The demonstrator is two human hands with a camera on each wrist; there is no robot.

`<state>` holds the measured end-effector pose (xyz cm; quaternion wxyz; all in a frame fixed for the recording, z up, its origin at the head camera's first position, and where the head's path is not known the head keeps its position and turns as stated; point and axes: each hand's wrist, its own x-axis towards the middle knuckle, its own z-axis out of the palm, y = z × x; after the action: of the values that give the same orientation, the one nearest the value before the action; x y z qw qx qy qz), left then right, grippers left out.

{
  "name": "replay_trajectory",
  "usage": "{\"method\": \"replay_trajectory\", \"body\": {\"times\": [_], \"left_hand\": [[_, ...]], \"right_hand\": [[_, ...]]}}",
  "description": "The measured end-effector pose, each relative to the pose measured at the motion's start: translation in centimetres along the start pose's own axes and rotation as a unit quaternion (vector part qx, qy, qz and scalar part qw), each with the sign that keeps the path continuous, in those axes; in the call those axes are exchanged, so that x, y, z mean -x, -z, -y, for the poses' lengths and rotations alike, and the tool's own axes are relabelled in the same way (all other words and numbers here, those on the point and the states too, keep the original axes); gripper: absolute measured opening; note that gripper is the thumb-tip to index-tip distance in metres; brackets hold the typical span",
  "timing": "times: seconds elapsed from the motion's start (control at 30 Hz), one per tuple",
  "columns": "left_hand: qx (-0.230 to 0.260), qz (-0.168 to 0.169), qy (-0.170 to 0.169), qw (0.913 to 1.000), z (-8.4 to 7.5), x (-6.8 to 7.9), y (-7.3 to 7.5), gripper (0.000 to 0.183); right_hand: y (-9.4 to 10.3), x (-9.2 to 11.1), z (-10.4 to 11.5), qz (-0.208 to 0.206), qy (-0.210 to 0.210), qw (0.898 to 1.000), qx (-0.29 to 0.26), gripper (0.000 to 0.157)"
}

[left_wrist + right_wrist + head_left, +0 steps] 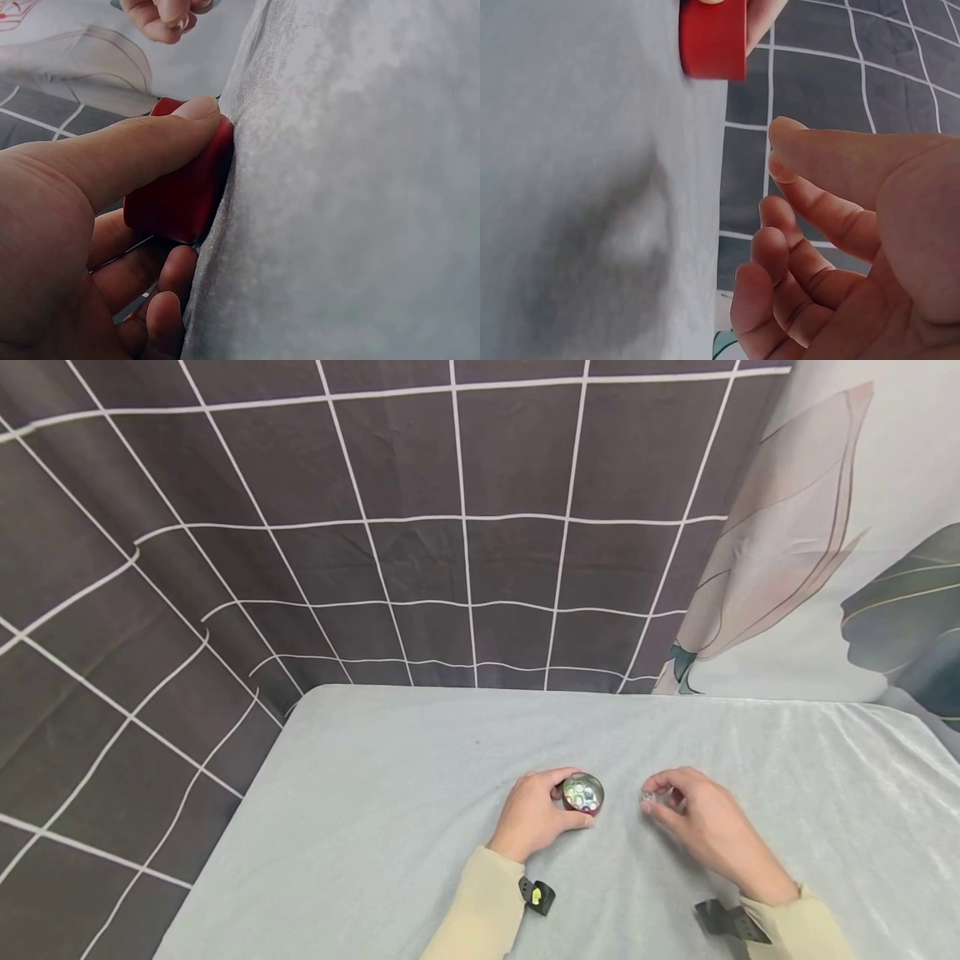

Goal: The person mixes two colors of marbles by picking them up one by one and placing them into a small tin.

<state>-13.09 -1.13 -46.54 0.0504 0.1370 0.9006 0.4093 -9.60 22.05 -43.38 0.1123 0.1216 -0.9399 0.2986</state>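
My left hand grips a small round red tin by its side, thumb on the near wall and fingers round the far one. The tin stands on the cloth, its top uncovered. Several shiny, clear round pieces lie inside it. To the right of the tin, my right hand pinches a small clear, glassy piece between thumb and forefinger. That piece is mostly hidden by the fingertips in the right wrist view, where the hand's other fingers are loosely bent and the tin's red wall shows above.
A pale grey cloth covers the table. Behind it and along the left hangs a dark curtain with a white grid. A white curtain with a leaf pattern hangs at the right. Each wrist wears a black strap.
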Motion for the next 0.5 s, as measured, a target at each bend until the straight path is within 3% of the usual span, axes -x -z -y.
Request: {"method": "replay_trajectory", "body": {"times": [0.27,0.5], "left_hand": [[-0.003,-0.001,-0.004,1.0000,0.0,0.0,0.0,0.057],[0.001,0.001,-0.004,1.0000,0.0,0.0,0.0,0.057]], "right_hand": [[-0.4,-0.7,1.2,0.028,-0.023,0.999,-0.015,0.016],[-0.8,-1.3,1.8,0.026,-0.018,0.999,-0.021,0.016]]}}
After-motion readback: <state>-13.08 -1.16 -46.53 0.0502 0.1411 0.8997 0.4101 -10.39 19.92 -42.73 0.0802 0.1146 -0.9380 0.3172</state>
